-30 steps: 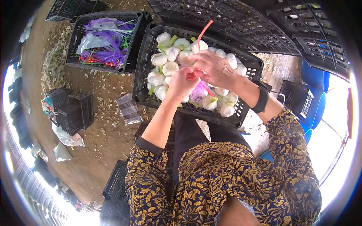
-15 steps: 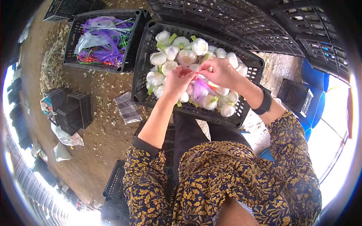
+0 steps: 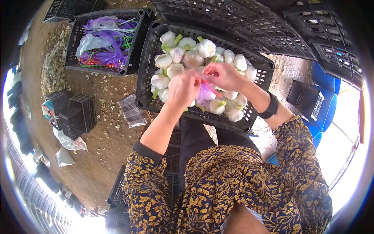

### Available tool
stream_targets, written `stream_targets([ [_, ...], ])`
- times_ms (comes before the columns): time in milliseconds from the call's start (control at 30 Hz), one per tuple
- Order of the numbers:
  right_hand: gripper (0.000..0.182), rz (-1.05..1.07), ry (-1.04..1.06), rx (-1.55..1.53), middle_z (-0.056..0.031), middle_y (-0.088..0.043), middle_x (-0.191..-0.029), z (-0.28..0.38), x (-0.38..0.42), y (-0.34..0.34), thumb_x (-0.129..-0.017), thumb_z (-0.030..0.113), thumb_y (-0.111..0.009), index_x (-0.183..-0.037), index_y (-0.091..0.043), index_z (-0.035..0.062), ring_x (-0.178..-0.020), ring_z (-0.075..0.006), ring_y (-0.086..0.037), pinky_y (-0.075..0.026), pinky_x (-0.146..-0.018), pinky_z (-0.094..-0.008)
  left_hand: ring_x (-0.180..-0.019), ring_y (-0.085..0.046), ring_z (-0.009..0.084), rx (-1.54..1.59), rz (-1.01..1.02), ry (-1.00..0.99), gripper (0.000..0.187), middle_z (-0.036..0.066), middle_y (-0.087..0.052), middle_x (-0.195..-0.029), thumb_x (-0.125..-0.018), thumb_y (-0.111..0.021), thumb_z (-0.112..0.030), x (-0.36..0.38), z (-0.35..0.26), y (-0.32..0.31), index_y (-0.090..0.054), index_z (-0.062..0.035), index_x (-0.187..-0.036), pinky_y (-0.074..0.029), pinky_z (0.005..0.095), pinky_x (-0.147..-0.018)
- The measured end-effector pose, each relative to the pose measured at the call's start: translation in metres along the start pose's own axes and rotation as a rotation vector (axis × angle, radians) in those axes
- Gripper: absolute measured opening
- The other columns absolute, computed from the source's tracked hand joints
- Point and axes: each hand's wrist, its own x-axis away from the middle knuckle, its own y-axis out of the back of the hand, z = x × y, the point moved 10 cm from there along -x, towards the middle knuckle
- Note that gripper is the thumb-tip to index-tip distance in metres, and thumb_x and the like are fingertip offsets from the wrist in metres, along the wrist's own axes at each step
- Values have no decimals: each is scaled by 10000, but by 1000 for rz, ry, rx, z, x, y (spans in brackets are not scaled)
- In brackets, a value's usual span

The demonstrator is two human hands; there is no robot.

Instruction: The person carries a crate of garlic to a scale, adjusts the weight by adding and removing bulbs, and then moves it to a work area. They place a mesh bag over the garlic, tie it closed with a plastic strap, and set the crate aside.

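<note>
Above a black plastic crate (image 3: 143,87) of white garlic bulbs (image 3: 206,48), my two hands meet at the gathered top of a purple mesh bag (image 3: 205,95). Pale bulbs show through the netting. My left hand (image 3: 184,86) is closed, its fingertips pinching the neck of the bag. Just to its right, my right hand (image 3: 226,77) has thumb and forefinger pressed together near the same spot; what lies between them is too small to make out. A thin red strip (image 3: 219,89) runs from the bag's neck below my right hand.
At the upper left stands another black crate (image 3: 71,46) with purple nets (image 3: 113,46), clear plastic and coloured strips. Tall black crates (image 3: 249,23) rise along the far side. Small dark crates (image 3: 82,113) and scattered peelings lie on the floor. Blue barrels (image 3: 329,105) stand at right.
My hands have drawn slightly apart at the bag's neck. My left hand has turned, its back now facing up more, and the red strip stretches out more visibly below my right hand.
</note>
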Motion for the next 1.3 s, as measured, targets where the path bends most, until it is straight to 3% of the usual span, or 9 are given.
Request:
stream_targets([
  [67, 158, 28, -150, -162, -116, -688, -829, -10, -4, -6, -798, 157, -612, -895, -685, 56, -725, -175, -665, -501, -675, -300, -719, -624, 263, -72, -27, -96, 83, 39, -637, -777, -727, -646, -88, 1, -12, 1, -586, -75, -783, -500, 350, -629],
  [233, 187, 100, -58, -132, -106, -690, -823, -16, -13, -16, -812, 144, -609, -953, -688, 50, -719, -158, -659, -502, -680, -290, -808, -586, 220, -248, -209, -300, 150, 20, -603, -865, -712, -649, -94, 12, -21, 0, -573, -118, -840, -486, 355, -640],
  [367, 154, 263, -136, -323, -54, -682, -770, -23, -14, -27, -826, 103, -618, -950, -688, 44, -668, -86, -615, -502, -602, -251, -845, -582, 214, -248, -208, -298, 110, 28, -598, -883, -747, -562, -108, 14, -17, -7, -565, -94, -856, -487, 348, -708],
  [600, 148, 320, -215, -366, -31, -641, -718, -18, -7, -23, -832, 106, -629, -946, -669, 21, -625, -57, -577, -495, -544, -234, -818, -572, 236, -87, -322, -267, 146, 17, -613, -900, -694, -661, -66, 16, -15, 6, -580, -109, -808, -471, 350, -688],
  [700, 174, 234, -140, -148, -27, -649, -757, -15, -10, -18, -814, 163, -653, -948, -660, 53, -632, -103, -589, -474, -583, -262, -818, -564, 241, -99, -334, -214, 143, 24, -602, -874, -686, -668, -57, 16, -12, 7, -583, -107, -789, -459, 358, -705],
  [767, 142, 46, 133, 290, -74, -629, -737, 19, -13, -2, -754, 155, -661, -858, -647, 60, -656, -199, -613, -480, -599, -317, -818, -560, 246, -132, -326, -180, 148, 30, -594, -856, -679, -675, -52, 19, -12, 3, -583, -107, -780, -451, 364, -715],
  [1100, 116, -9, 72, 299, -90, -616, -751, 12, -10, 11, -715, 148, -630, -777, -608, 53, -691, -250, -611, -475, -625, -342, -815, -539, 276, -114, -351, -157, 160, 76, -547, -833, -715, -655, -118, 39, -10, -2, -532, -94, -814, -414, 392, -738],
  [1200, 172, 15, 277, 299, -114, -639, -774, 29, -15, 6, -742, 232, -644, -799, -610, 73, -726, -277, -628, -485, -651, -375, -785, -536, 278, -159, -406, -89, 102, 69, -557, -780, -712, -661, -133, 35, -8, -2, -585, -110, -776, -410, 378, -729],
  [1300, 151, 82, 113, 275, -124, -614, -742, 14, -10, 4, -804, 185, -614, -814, -607, 35, -678, -281, -603, -462, -609, -367, -840, -539, 264, -180, -368, -101, 99, 74, -556, -821, -736, -628, -143, 35, -12, 3, -562, -89, -787, -418, 386, -742],
])
